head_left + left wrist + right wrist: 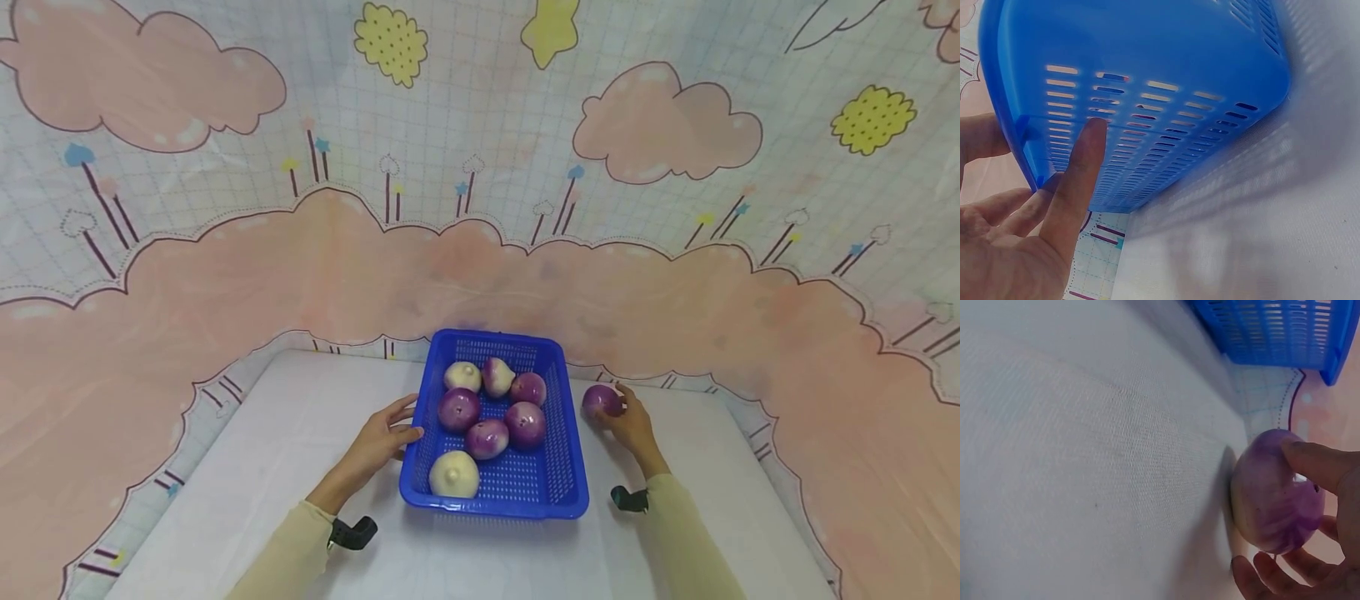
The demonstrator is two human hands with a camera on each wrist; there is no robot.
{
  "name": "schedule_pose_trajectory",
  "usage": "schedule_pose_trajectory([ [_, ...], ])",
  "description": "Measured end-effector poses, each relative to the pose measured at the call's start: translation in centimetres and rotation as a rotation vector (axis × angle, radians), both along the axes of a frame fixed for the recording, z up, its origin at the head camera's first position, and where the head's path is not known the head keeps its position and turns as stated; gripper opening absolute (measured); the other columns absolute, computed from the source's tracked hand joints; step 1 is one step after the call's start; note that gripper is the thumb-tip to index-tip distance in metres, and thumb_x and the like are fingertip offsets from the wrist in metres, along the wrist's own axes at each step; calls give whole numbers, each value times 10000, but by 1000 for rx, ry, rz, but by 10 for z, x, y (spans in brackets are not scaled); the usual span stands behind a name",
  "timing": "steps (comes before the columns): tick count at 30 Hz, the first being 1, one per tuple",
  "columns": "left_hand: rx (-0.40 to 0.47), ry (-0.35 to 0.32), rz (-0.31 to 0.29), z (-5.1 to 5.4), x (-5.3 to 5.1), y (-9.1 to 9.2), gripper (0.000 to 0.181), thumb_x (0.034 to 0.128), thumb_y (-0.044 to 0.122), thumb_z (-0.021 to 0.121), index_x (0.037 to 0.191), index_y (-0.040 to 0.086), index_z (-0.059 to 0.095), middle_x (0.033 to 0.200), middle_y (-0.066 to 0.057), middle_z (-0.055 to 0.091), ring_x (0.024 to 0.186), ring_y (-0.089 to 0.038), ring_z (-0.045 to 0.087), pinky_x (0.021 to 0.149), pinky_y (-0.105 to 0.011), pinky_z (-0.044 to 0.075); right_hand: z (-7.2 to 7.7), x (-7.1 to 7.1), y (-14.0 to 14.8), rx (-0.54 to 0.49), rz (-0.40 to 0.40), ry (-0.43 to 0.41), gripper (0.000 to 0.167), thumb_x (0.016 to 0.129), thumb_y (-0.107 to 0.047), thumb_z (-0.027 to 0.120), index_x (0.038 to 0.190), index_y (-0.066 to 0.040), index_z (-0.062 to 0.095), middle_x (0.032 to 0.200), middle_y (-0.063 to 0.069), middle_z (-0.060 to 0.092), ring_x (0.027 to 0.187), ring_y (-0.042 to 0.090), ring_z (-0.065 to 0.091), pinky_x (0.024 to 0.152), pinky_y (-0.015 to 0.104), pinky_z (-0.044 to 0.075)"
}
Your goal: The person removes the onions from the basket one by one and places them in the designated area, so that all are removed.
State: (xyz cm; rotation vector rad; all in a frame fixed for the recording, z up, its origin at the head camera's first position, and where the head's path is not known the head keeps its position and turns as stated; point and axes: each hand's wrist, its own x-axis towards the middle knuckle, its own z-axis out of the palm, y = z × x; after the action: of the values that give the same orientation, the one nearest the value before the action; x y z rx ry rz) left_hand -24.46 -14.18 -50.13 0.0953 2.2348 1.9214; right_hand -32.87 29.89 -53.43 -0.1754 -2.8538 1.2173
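A blue plastic basket [495, 508] holds several round purple and whitish vegetables, among them a pale one [454, 475] in its near left corner. My left hand [382, 437] grips the basket's left rim; in the left wrist view the thumb [1088, 150] lies against the slotted outer wall [1147, 37] and other fingers reach the rim. To the right of the basket, my right hand [630, 423] holds a purple vegetable [601, 402] between thumb and fingers. The right wrist view shows this vegetable [1272, 494] at the white surface, with the fingers curved round its side.
The basket stands on a white-covered table [300, 417]. Behind the table hangs a cloth [480, 275] printed with pink clouds, stars and small stalks. Both wrists carry a dark device, such as the one on the left wrist [354, 533].
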Motion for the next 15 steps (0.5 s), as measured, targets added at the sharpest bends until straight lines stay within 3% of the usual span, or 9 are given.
schedule_pose_trajectory([
  [10,0,3,-6,-2,-2,-1,657,932,108,627,1523,117,339,1477,-244,462,1175,-372,632,794,-437,605,1,4,3,-17,-6,15,783,882,-204,693,1510,-27,261,1452,333,387,1304,501,450,1063,603,405],
  [15,-5,0,1,-1,-2,0,658,928,117,635,1520,121,347,1483,-241,457,1188,-384,623,785,-431,607,10,11,3,-30,-9,60,780,884,-226,694,1508,-26,273,1481,339,362,1328,525,419,1063,611,405],
])
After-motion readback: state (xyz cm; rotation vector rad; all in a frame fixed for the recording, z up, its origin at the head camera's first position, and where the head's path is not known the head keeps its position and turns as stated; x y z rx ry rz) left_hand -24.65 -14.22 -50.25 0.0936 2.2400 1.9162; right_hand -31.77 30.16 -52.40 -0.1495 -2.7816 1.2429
